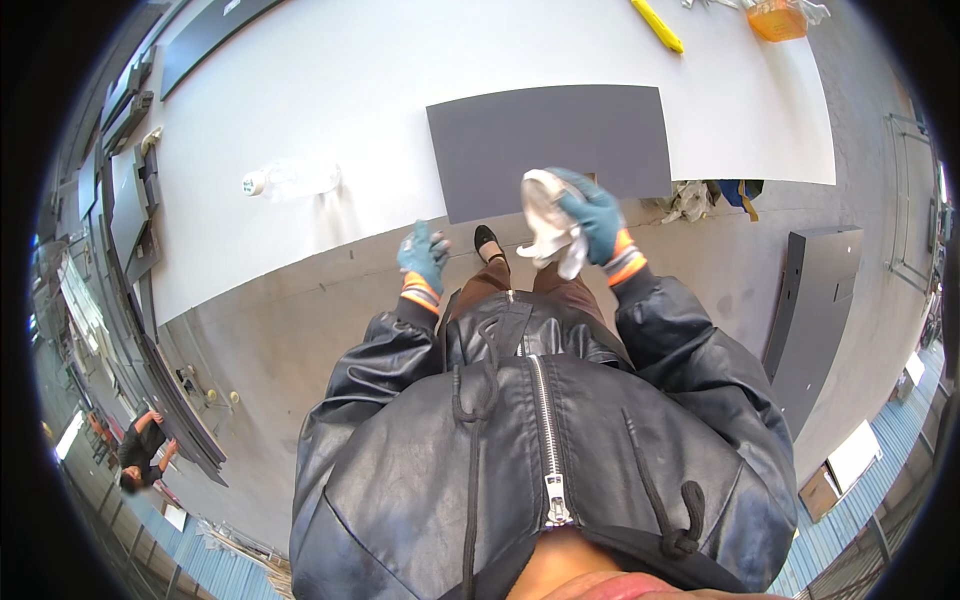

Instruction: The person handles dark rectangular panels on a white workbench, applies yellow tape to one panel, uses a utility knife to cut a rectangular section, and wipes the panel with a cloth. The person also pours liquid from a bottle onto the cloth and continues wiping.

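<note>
My right hand (597,215), in a teal glove with an orange cuff, is closed around a bunched white cloth (548,222). A loose end of the cloth hangs below the fingers. Hand and cloth are over the near edge of a flat dark grey panel (545,135), which lies on the white table (360,100) and sticks out a little past its front edge. My left hand (424,256), gloved the same way, hovers just off the table edge, left of the panel's near corner. Its fingers are loosely bent and apart, with nothing visible in them.
A clear plastic bottle (295,181) lies on the table at left. At the far right are a yellow tool (657,26) and a container of orange liquid (776,20). Crumpled cloths (690,200) show below the table edge. A long grey panel (818,300) stands at right. Another person (146,448) is far left.
</note>
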### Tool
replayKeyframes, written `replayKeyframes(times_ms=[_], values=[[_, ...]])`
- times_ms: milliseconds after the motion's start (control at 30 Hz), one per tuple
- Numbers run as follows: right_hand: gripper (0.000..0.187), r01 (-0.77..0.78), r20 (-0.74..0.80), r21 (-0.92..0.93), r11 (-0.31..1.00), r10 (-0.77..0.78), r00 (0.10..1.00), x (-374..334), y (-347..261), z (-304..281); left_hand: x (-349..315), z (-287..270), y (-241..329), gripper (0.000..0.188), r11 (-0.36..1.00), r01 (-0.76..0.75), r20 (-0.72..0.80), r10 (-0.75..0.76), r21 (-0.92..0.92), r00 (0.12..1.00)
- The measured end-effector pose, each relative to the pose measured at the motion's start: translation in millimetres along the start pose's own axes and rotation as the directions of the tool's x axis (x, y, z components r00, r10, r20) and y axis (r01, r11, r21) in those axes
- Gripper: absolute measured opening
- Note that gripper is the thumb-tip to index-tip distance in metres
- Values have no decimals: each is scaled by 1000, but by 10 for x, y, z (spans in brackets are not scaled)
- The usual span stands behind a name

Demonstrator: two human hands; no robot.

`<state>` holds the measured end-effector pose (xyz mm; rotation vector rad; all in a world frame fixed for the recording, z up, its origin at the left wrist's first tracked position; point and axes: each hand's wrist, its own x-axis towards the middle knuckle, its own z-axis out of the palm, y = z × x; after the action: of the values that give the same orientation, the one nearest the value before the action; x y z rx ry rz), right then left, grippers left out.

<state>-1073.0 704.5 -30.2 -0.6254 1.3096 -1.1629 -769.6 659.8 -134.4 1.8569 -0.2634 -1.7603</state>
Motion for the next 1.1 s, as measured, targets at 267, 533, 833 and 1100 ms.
replayKeyframes(times_ms=[267, 533, 833, 1100], values=[[38, 95, -150, -952, 291, -715, 683, 534, 90, -1203, -331, 245, 380, 36, -163, -714, 404, 896, 681, 181], [33, -128, -111, -992, 19, -629, 769, 801, 199, -1148, -60, 1914, 364, 62, -531, -704, 776, 629, 472, 46], [37, -267, -219, -963, -38, -471, 855, 570, 106, -1798, 135, 1954, 254, 64, -574, -638, 766, 641, 513, 38], [36, -267, -220, -963, 25, -644, 733, 494, -69, -1950, 123, 1963, 238, 65, -563, -636, 773, 628, 528, 85]])
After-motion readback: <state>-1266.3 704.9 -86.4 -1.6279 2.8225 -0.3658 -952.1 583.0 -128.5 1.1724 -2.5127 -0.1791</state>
